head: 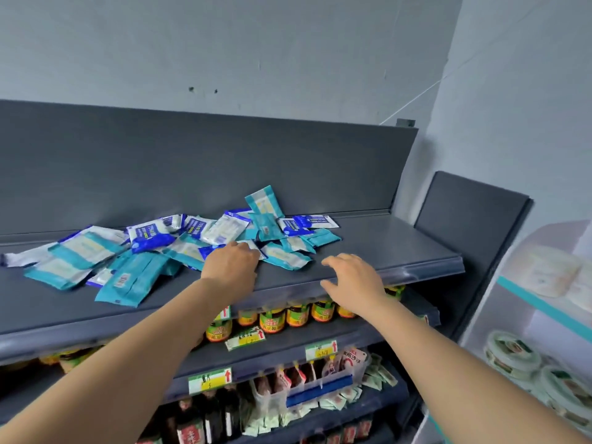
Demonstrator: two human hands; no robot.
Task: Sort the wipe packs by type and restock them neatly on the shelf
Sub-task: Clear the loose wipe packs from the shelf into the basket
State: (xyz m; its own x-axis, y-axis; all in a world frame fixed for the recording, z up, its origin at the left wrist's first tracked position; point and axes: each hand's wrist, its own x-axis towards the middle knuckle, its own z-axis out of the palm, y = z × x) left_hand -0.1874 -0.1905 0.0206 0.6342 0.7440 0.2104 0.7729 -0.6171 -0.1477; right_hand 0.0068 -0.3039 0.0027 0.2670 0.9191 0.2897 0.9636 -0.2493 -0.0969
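Two-handed reach at wipe packs (pixel 153 248) heaped unsorted on top shelf (pixel 387 238): left hand (pixel 230 262) upon near edge, grasp impossible to tell, right hand (pixel 352 280) spread empty beside, probably for sorting.

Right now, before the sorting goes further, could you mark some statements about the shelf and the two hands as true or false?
1. The wipe packs lie in one mixed pile on the top shelf. True.
2. Teal packs and blue packs stand in separate rows. False: they lie jumbled together.
3. The left hand touches the pile. True.
4. The right hand holds a pack. False: it holds nothing, over the shelf's front edge.
5. Jars stand on the shelf below. True.
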